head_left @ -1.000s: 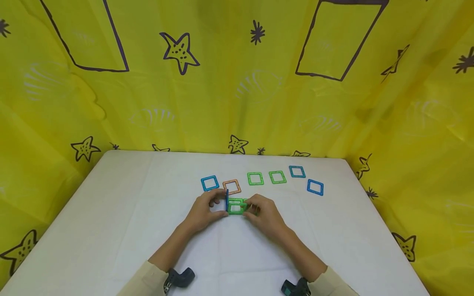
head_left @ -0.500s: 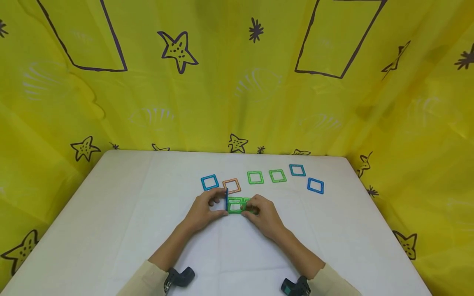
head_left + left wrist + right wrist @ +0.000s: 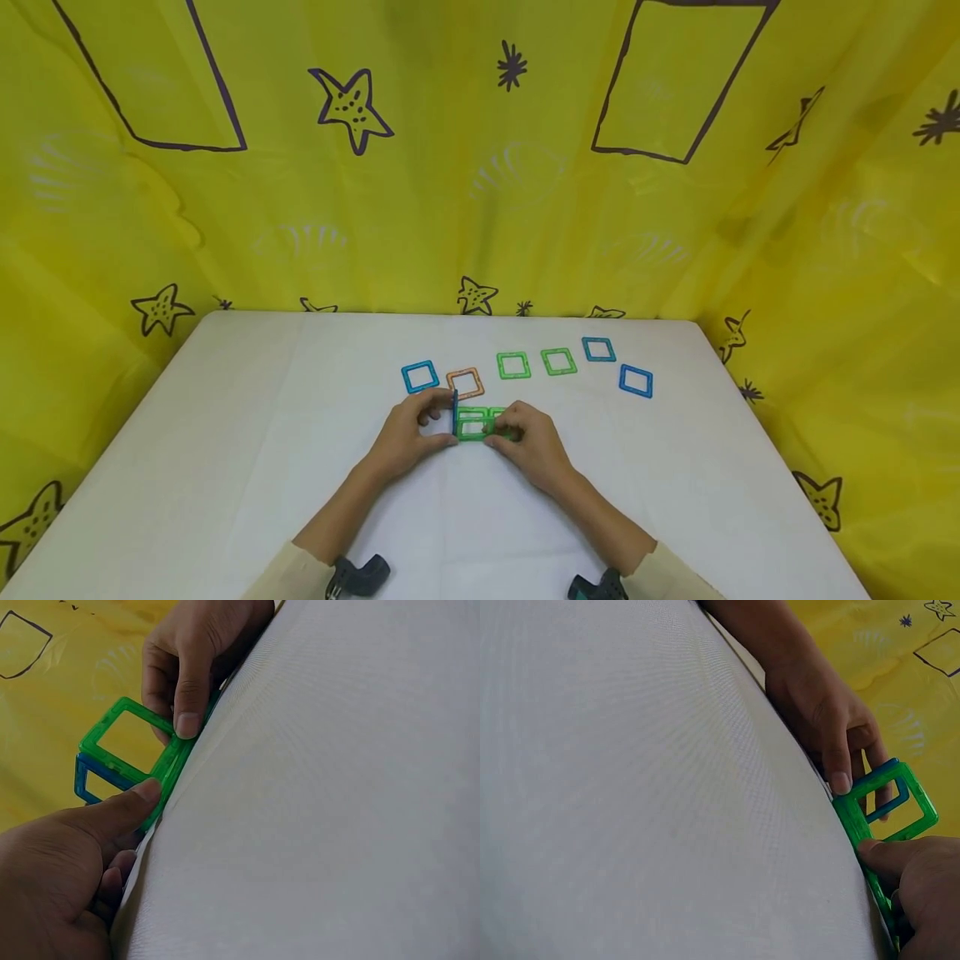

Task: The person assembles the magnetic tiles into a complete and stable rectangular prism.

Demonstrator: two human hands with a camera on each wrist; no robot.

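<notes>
Both bare forearms (image 3: pixel 341 504) over there slant in toward each other from beige sleeves (image 3: pixel 292 571), the left hand (image 3: pixel 405 429) curved in a grip with thumb (image 3: pixel 838 761) and fingers apart, the right hand (image 3: pixel 534 442) bent opposite into a tighter pinch, thumb tips near each other but not touching.

Left hand (image 3: pixel 82 859) with thumb on a translucent green square plastic frame (image 3: pixel 112 763), translucent blue square plastic frame (image 3: pixel 109 773) adjoining it, right hand (image 3: pixel 196 660) with thumb at the green frame's opposite corner, white cloth surface (image 3: pixel 322 787), yellow dark-lined backdrop (image 3: pixel 45 735)
</notes>
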